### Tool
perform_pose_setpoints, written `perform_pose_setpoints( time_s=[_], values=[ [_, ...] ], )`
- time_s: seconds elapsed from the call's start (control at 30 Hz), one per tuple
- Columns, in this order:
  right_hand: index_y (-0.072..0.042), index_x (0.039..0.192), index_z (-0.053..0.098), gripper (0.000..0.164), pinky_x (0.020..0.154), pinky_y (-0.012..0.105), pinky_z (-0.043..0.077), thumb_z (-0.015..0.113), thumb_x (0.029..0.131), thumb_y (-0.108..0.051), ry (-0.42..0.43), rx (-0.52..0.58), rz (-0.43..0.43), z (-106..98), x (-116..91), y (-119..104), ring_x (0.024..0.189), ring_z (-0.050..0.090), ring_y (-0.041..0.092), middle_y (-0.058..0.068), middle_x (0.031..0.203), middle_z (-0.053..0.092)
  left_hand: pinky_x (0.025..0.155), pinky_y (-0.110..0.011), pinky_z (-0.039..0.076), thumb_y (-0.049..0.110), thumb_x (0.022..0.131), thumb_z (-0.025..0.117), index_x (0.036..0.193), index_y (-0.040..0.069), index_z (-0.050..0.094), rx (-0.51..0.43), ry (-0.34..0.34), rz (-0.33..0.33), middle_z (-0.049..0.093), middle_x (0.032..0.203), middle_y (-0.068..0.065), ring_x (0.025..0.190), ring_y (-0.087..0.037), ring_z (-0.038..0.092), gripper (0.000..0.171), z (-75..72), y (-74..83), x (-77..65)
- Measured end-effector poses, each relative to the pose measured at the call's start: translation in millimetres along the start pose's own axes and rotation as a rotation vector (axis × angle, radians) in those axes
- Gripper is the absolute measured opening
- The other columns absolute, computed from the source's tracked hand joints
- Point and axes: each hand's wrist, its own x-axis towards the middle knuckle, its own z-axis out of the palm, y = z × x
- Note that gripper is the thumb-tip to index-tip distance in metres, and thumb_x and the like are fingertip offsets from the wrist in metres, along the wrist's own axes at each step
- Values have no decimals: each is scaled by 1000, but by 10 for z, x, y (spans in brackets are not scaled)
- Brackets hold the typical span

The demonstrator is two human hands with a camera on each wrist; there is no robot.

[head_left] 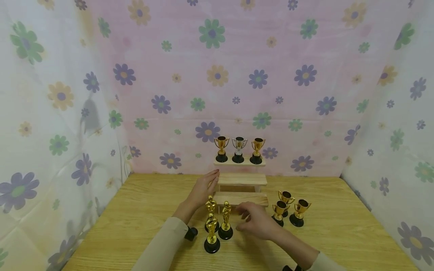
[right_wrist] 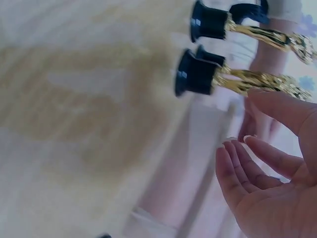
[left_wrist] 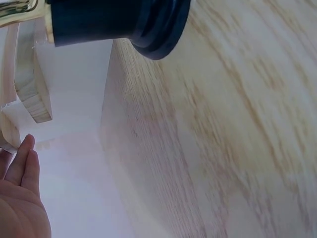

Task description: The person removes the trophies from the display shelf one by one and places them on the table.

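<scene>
A three-step wooden stand (head_left: 242, 179) is at the middle back of the table. With straight fingers, my left hand (head_left: 200, 191) touches the left end of its middle step; the left wrist view shows the fingertips (left_wrist: 28, 144) against the wood. Three gold statuette trophies (head_left: 226, 218) on black bases stand upright just before the stand, between my forearms. To their right hovers my right hand (head_left: 255, 222), fingers loosely curved and holding nothing, the thumb nearest a statuette (right_wrist: 247, 79). On the top step stand a silver cup trophy (head_left: 239, 145) and two gold cup trophies (head_left: 222, 143).
Three more gold cup trophies (head_left: 301, 210) stand in a cluster on the table (head_left: 346, 226), right of the stand and just beyond my right hand. Flower-printed cloth (head_left: 237, 60) hangs behind the table and along both sides.
</scene>
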Motion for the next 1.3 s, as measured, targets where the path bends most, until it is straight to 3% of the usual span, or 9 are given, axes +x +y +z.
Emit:
perform_pose_setpoints(
  time_s=[0.13, 0.4, 0.7, 1.13, 1.3],
  values=[
    [-2, 118, 59, 45, 78, 41, 50, 74, 81, -23, 31, -20, 8, -163, -31, -60, 95, 56, 27, 9, 107, 58, 106, -38, 36, 26, 103, 38, 136, 4, 49, 6, -5, 12, 44, 143, -9, 131, -22, 41, 42, 5, -8, -8],
    [-9, 120, 58, 44, 83, 40, 49, 72, 83, -27, 179, -110, 22, -579, 15, -193, 97, 57, 26, 5, 109, 59, 107, -39, 34, 25, 103, 39, 137, 4, 48, -13, -5, 0, 44, 143, -8, 131, -23, 40, 41, -34, 39, -8],
    [-2, 125, 54, 49, 85, 45, 50, 70, 85, -24, 258, -134, 20, -927, 164, -113, 102, 56, 34, 15, 115, 58, 106, -42, 35, 20, 102, 41, 135, 2, 50, -14, 1, 19, 46, 140, -14, 130, -26, 41, 38, -34, 44, -2],
    [1, 133, 47, 59, 88, 50, 47, 65, 88, -32, 314, -107, 194, -1275, 450, -34, 115, 47, 37, 21, 128, 50, 108, -38, 33, 26, 103, 38, 136, 4, 49, 12, -21, -10, 44, 143, -8, 131, -23, 40, 41, -40, 47, -4],
    [2, 134, 46, 60, 90, 51, 46, 65, 88, -32, 348, -85, 231, -1338, 567, 48, 116, 46, 37, 22, 130, 49, 108, -39, 33, 26, 103, 38, 136, 4, 48, -1, -28, -9, 44, 143, -11, 132, -23, 39, 41, -46, 53, -7]
  ],
)
